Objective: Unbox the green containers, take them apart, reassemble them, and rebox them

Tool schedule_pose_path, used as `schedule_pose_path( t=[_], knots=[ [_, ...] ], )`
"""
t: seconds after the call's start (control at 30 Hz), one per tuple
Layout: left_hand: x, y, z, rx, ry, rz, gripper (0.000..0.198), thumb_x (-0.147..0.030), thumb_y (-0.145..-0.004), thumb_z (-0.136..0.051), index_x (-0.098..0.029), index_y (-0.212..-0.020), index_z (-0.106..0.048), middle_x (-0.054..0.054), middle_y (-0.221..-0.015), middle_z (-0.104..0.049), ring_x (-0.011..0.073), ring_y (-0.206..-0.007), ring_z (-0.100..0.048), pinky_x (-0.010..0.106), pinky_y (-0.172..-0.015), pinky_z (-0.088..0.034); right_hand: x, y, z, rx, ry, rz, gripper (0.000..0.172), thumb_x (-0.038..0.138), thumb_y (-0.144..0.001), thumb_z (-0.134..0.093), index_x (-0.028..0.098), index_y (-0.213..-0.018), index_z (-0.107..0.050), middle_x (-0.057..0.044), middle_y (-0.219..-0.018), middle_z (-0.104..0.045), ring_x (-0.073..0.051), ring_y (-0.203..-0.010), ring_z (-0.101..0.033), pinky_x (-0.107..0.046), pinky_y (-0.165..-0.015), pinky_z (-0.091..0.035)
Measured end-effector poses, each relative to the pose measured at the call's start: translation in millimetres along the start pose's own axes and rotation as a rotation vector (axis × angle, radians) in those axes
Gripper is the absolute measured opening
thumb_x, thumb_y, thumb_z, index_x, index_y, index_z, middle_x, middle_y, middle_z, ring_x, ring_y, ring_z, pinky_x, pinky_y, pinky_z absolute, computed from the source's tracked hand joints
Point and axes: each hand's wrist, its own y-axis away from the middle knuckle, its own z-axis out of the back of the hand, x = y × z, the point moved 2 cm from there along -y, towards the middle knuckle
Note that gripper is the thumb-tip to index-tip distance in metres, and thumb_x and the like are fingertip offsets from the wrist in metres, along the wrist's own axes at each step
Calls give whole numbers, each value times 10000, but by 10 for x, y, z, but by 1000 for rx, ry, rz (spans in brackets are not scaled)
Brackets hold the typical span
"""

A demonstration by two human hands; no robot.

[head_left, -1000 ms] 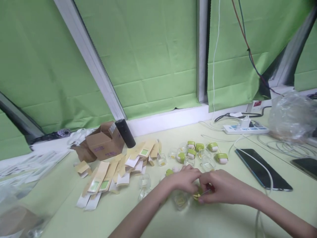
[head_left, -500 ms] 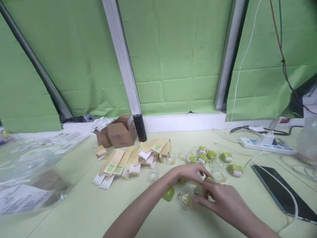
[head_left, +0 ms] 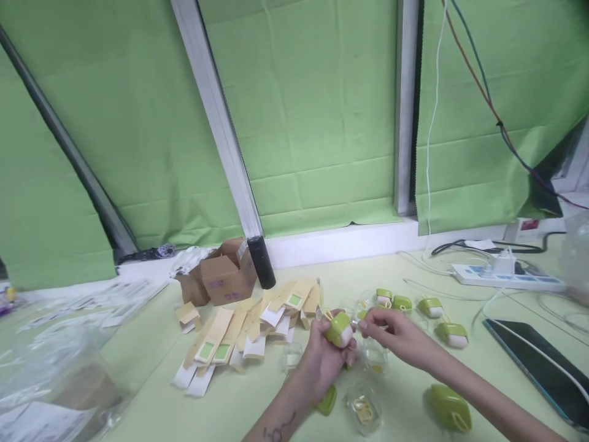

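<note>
My left hand [head_left: 317, 356] is closed around a small green-and-white case [head_left: 339, 329] with a yellow loop, held above the table. Right beside that case, the fingertips of my right hand [head_left: 386, 328] pinch together; a small pale bit shows at them, too small to name. Below my hands lies a clear plastic case [head_left: 364, 410] with yellow loops inside. A green lid-like piece [head_left: 326, 400] rests by my left wrist, and a larger green case [head_left: 450, 408] with a yellow loop lies under my right forearm.
Several green-and-white cases [head_left: 452, 335] and clear cases [head_left: 375, 356] lie around my hands. Opened cardboard sleeves [head_left: 251, 325] are piled to the left, before a brown box [head_left: 229, 273] and black cylinder [head_left: 261, 263]. A phone [head_left: 536, 368], cables and power strip [head_left: 506, 277] occupy the right.
My left hand has turned palm up and now holds up the green-and-white case. My right hand has moved up from the clear case to beside it, uncovering the larger green case.
</note>
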Motion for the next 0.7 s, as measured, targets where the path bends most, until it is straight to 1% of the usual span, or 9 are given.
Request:
schedule_pose_path(
  t=[0.07,0.17,0.23,0.3,0.4,0.47,0.5,0.6,0.7],
  knots=[
    [-22,38,2,-19,32,-48,307,-334,-767,-525,-169,-1013,-446,31,-822,-575,115,-632,-544,210,-511,-383,41,-40,-70,34,-26,19,366,427,-869,-453,171,-627,-554,22,-586,-502,-117,-550,-437,-229,-504,-342],
    [-58,55,-2,-65,-12,-122,291,-251,-758,-609,-152,-986,-459,71,-951,-592,118,-711,-563,236,-608,-428,94,-27,-132,34,-7,34,341,401,-861,-467,172,-633,-577,28,-571,-502,-112,-528,-423,-226,-492,-315],
    [-68,49,-1,-123,-81,-151,249,-277,-785,-613,-151,-938,-461,83,-990,-588,115,-721,-560,237,-590,-427,117,1,-146,2,80,29,323,400,-857,-471,180,-648,-583,39,-545,-478,-109,-502,-404,-227,-476,-282],
    [-68,42,-4,-161,-112,-162,253,-335,-806,-595,-164,-922,-449,78,-990,-588,113,-698,-554,222,-517,-391,131,22,-146,-36,178,29,324,408,-859,-462,190,-653,-582,46,-521,-454,-110,-486,-394,-229,-472,-260],
    [-67,47,-16,-139,-96,-162,347,-394,-827,-558,-205,-1075,-404,40,-912,-594,110,-675,-545,212,-501,-366,137,25,-140,-62,220,38,323,403,-866,-449,197,-658,-586,42,-519,-463,-114,-485,-401,-231,-474,-259],
    [-72,58,-20,-78,-107,-143,469,-361,-802,-605,-221,-1175,-358,16,-854,-589,103,-670,-536,216,-538,-385,137,16,-138,-58,160,35,303,387,-861,-463,195,-668,-596,36,-534,-489,-114,-492,-406,-228,-475,-270],
    [-74,63,-18,-43,-128,-128,516,-321,-773,-645,-217,-1188,-357,7,-836,-584,95,-656,-528,218,-556,-394,136,11,-141,-47,102,31,292,379,-856,-475,191,-672,-601,32,-545,-505,-113,-495,-408,-226,-475,-277],
    [-91,70,-3,29,-220,-103,515,-213,-680,-728,-194,-1088,-415,-16,-799,-566,78,-614,-515,217,-566,-405,130,0,-168,4,-116,27,301,384,-834,-523,172,-642,-614,20,-559,-554,-100,-485,-398,-218,-462,-285],
    [-127,68,-2,59,-327,-134,440,-250,-673,-732,-198,-974,-416,-24,-796,-542,93,-631,-531,225,-556,-417,107,-2,-219,49,-312,19,348,439,-791,-583,158,-589,-620,-1,-560,-606,-92,-466,-398,-214,-446,-283]
  ],
)
